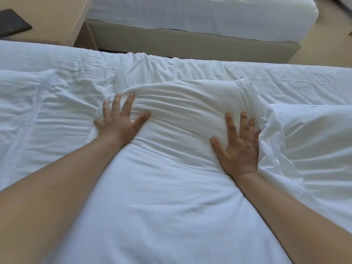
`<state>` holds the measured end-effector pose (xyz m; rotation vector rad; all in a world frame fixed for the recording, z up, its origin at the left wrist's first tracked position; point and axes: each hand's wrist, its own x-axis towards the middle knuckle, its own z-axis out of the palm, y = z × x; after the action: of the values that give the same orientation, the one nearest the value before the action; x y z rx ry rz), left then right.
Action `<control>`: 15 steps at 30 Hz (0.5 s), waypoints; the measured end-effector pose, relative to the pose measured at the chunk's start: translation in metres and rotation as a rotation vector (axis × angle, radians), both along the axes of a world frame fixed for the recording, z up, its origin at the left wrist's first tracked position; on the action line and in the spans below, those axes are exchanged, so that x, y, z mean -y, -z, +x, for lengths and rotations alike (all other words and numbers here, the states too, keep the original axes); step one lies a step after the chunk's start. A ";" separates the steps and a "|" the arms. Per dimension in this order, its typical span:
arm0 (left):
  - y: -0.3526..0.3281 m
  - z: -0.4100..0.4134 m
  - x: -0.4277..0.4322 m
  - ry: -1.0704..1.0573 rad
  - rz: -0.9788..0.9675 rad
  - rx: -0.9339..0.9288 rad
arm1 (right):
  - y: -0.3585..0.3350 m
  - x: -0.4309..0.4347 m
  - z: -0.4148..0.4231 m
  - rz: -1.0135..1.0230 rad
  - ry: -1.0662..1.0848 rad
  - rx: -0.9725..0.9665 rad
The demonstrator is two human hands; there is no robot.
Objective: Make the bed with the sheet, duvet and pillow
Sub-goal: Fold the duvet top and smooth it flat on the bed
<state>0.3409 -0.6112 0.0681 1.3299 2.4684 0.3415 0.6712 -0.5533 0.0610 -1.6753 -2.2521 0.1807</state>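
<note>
White puffy duvet [171,187], softly creased

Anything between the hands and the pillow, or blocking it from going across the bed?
Nothing visible between them: the left hand and right hand both press flat on the pillow. A raised fold of white bedding crowds the right hand's outer edge; ahead lies only wrinkled sheet.
</note>
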 end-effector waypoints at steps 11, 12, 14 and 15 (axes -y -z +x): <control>-0.065 0.052 0.067 -0.019 -0.226 0.070 | -0.063 0.048 0.021 -0.598 0.005 0.305; -0.077 0.067 0.086 -0.003 -0.249 0.086 | -0.077 0.061 0.019 -0.643 0.016 0.309; -0.087 0.107 0.132 0.096 -0.293 0.031 | -0.094 0.101 0.014 -0.660 -0.009 0.332; -0.089 0.127 0.157 0.141 -0.311 0.004 | -0.098 0.126 0.014 -0.643 -0.036 0.357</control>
<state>0.4677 -0.7686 0.1569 1.3540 2.2906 -0.0720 0.6857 -0.6791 0.1593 -2.1113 -2.6731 0.7345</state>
